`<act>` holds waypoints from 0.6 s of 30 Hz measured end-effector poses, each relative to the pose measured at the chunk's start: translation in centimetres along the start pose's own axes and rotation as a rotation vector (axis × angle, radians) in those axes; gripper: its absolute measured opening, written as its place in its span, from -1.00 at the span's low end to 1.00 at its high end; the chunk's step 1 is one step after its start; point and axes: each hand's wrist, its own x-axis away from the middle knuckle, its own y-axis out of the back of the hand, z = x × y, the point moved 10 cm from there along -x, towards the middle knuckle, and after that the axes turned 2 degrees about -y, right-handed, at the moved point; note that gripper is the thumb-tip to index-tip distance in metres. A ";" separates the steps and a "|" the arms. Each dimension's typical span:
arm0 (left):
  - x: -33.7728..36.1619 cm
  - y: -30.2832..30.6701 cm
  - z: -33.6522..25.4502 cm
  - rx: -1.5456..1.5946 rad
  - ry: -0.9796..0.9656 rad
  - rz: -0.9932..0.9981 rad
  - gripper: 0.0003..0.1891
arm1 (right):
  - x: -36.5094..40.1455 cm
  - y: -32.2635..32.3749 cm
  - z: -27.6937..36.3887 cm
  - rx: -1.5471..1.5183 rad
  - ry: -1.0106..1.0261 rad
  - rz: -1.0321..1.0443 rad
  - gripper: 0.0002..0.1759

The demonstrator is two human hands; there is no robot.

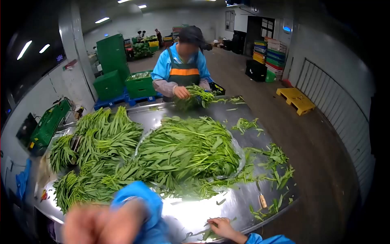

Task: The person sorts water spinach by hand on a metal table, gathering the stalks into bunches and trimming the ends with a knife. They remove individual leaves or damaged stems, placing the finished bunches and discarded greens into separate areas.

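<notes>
My left hand [103,223] is raised close to the camera at the lower left, in a blue sleeve [140,199]. Motion blur smears its fingers, so what it holds, if anything, cannot be made out. At the near table edge my right hand [223,227] rests with fingers stretched out, beside a few loose leaves [209,234]. A big heap of long-leaved green vegetables, like water spinach [187,150], lies on clear plastic in the middle of the metal table [183,213]. Bundles of the same greens [105,138] are laid out on the left.
Across the table a co-worker [185,65] in a blue top and dark apron handles a bunch of greens [197,95]. A wooden-handled knife [263,201] lies near the right edge among scattered leaves [276,156]. Behind stand green crates [139,86] and a yellow pallet [295,99].
</notes>
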 end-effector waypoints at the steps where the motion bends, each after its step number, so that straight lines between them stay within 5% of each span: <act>1: 3.6 0.0 4.1 -0.130 0.151 0.122 -0.47 | -0.6 1.1 1.2 -0.004 0.011 -0.055 -0.75; 5: 31.0 1.8 18.2 -0.495 0.920 1.249 -0.30 | -0.1 0.8 -2.5 -0.253 -0.135 -0.178 -0.75; 7: 43.0 7.5 16.7 -0.523 1.038 1.811 -0.21 | 0.8 2.2 -3.6 -0.276 -0.165 -0.247 -0.79; 9: 48.0 12.2 13.9 -0.517 1.063 2.161 -0.13 | 1.7 2.5 -5.0 -0.376 -0.246 -0.261 -0.81; 14: 50.4 14.3 11.6 -0.536 1.255 2.454 -0.02 | 0.9 2.4 -5.5 -0.372 -0.186 -0.330 -0.91; 17: 51.4 14.4 12.4 -0.540 1.043 2.615 0.06 | -0.3 1.5 -5.1 -0.343 -0.182 -0.308 -0.90; 18: 51.8 14.1 13.0 -0.504 1.006 2.528 0.09 | -0.8 1.0 -4.9 -0.316 -0.182 -0.268 -0.87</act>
